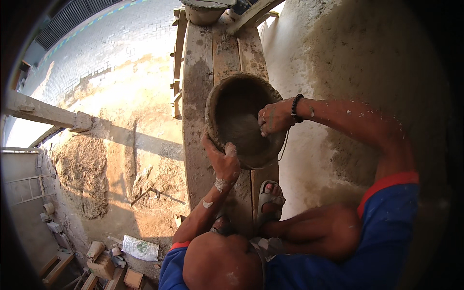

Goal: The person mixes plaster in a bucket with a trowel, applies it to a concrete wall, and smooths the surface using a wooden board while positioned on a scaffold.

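Observation:
A round, mortar-crusted bucket (231, 92) stands on the wooden planks in front of me, tilted slightly toward me. Its dark inside holds grey wet mix (237, 126), smeared by motion near my right hand. My left hand (223, 162) grips the bucket's near left rim, thumb over the edge. Over the bucket's right side reaches my right hand (276, 117), its fingers curled closed above the mix. What those fingers hold, if anything, is hidden. A thin wire handle (284, 145) hangs at the bucket's right side. Splashes of grey mortar mark both my arms.
The narrow plank platform (197, 63) carries my sandalled feet. Another mortar-covered container (203, 14) sits at its far end by a slanted timber (253, 17). A partly damp plastered wall (348, 63) rises on the right. Far below left lie a sand heap (79, 174) and a white sack (140, 248).

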The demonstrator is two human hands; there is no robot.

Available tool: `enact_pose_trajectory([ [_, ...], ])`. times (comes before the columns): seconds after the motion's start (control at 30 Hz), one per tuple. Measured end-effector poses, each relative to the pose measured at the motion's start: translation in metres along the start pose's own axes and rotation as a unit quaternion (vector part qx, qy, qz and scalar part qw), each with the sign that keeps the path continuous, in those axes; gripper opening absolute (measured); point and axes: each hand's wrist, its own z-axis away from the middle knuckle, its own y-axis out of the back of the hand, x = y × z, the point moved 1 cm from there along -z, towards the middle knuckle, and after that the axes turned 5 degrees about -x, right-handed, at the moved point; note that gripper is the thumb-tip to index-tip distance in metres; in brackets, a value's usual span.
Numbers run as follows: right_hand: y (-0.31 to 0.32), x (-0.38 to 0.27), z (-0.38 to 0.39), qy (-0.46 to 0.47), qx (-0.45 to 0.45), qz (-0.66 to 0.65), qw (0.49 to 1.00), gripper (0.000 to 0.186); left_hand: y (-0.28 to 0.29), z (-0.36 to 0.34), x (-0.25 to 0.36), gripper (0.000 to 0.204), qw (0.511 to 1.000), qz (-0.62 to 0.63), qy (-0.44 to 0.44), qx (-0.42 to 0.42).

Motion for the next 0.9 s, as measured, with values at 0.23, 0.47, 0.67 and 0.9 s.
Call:
enact_pose_trajectory([
  [0.23, -0.028, 0.017, 0.008, 0.201, 0.337, 0.205, 0.897, 0.025, 0.016, -0.023, -0.004, 0.056, 0.999, -0.034, -0.029, -0.017],
  [0.47, -0.016, -0.014, 0.053, -0.112, 0.409, 0.054, 0.904, 0.015, 0.024, -0.025, 0.005, 0.053, 0.999, -0.031, -0.001, -0.010],
  [0.67, 0.005, -0.005, -0.003, -0.097, 0.367, 0.076, 0.922, 0.010, 0.009, -0.025, 0.017, 0.052, 0.997, -0.049, -0.030, -0.045],
  [0.9, -0.009, -0.018, -0.011, 0.066, 0.359, 0.213, 0.906, 0.011, 0.020, -0.042, 0.013, 0.054, 0.994, -0.051, -0.029, -0.096],
])
